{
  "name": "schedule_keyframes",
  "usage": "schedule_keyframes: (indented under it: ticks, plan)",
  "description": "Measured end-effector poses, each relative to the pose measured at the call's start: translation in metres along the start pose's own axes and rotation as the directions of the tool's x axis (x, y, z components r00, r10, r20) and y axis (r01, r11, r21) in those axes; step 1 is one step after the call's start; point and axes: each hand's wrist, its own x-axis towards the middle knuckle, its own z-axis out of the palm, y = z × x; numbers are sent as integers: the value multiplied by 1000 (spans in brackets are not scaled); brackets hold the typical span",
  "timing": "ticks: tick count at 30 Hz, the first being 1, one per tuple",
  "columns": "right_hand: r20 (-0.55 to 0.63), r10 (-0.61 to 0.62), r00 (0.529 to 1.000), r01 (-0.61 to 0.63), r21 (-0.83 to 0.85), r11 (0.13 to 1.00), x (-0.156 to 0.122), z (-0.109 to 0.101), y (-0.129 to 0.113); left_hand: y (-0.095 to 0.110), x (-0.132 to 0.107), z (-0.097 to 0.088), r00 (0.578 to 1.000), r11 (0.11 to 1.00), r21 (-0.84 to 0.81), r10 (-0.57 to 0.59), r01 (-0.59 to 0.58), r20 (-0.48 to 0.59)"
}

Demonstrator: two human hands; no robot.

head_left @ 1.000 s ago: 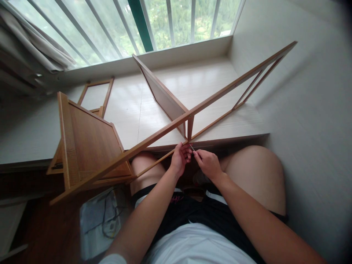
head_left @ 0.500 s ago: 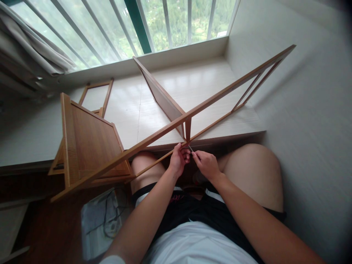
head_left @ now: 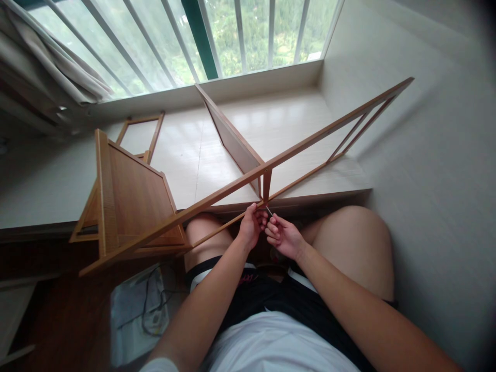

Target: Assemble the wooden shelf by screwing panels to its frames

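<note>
A wooden furniture frame [head_left: 217, 196] with two long rails slants across in front of me, over my left thigh. My left hand [head_left: 251, 227] is closed at its lower rail, thumb on the wood, just below the short crosspiece [head_left: 267, 184]. Close beside it, my right hand [head_left: 284, 237] pinches a thin metal rod, likely a hex key [head_left: 268, 211], between thumb and forefinger. The rod's tip points up at the joint under the crosspiece; whether it sits in a screw is too small to tell. A flat panel [head_left: 236, 139] meets the frame at this joint.
A broader wooden panel [head_left: 139, 201] stands at the frame's left end. Behind it, a small wooden frame [head_left: 145, 121] rests on the pale window ledge [head_left: 178, 150]. A wall [head_left: 434, 196] rises on the right. On the floor lies a clear bag [head_left: 127, 330] with a cable.
My right hand has turned, its fingers now loosened and spread while thumb and forefinger keep the hex key pinched. My left hand stays at the rail. The view has shifted slightly.
</note>
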Motion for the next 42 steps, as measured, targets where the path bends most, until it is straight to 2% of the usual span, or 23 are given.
schedule_keyframes:
  ticks: [3, 5, 6, 8, 9, 11, 13, 15, 17, 23, 42]
  plan:
    - [-67, -69, 995, 57, -169, 984, -1, -3, 3, 1, 0, 0, 1000, 1000, 21, 7, -7, 4]
    - [-140, -214, 967, 141, -406, 903, -3, -6, 5, 1, 0, -1, 1000, 999, 37, 5, -5, 9]
    - [-157, -317, 935, 184, -550, 815, -4, -7, 6, 1, 0, -1, 1000, 999, 42, 5, -6, 12]
    - [-102, -515, 851, 229, -811, 539, -7, -8, 6, 2, 0, -1, 1000, 999, 44, 7, -8, 20]
    - [-35, -576, 817, 229, -897, 379, -8, -8, 5, 2, -1, -1, 1000, 999, 42, 8, -10, 25]
    - [110, -615, 781, 217, -971, 102, -10, -7, 2, 2, -1, 0, 999, 999, 39, 10, -11, 32]
    - [206, -600, 773, 204, -976, -73, -10, -6, 0, 2, -2, 0, 999, 999, 41, 11, -12, 30]
    - [252, -599, 760, 186, -968, -170, -8, -6, -1, 2, -2, 0, 999, 999, 40, 12, -13, 30]
    - [265, -603, 752, 166, -962, -216, -6, -6, 0, 3, -2, 0, 1000, 999, 36, 10, -11, 28]
    - [272, -618, 737, 124, -954, -271, -3, -8, 0, 3, -3, 1, 1000, 999, 34, 7, -7, 26]
    - [293, -623, 725, 89, -937, -336, -3, -11, -4, 3, -3, 1, 1000, 1000, 30, -9, 8, 20]
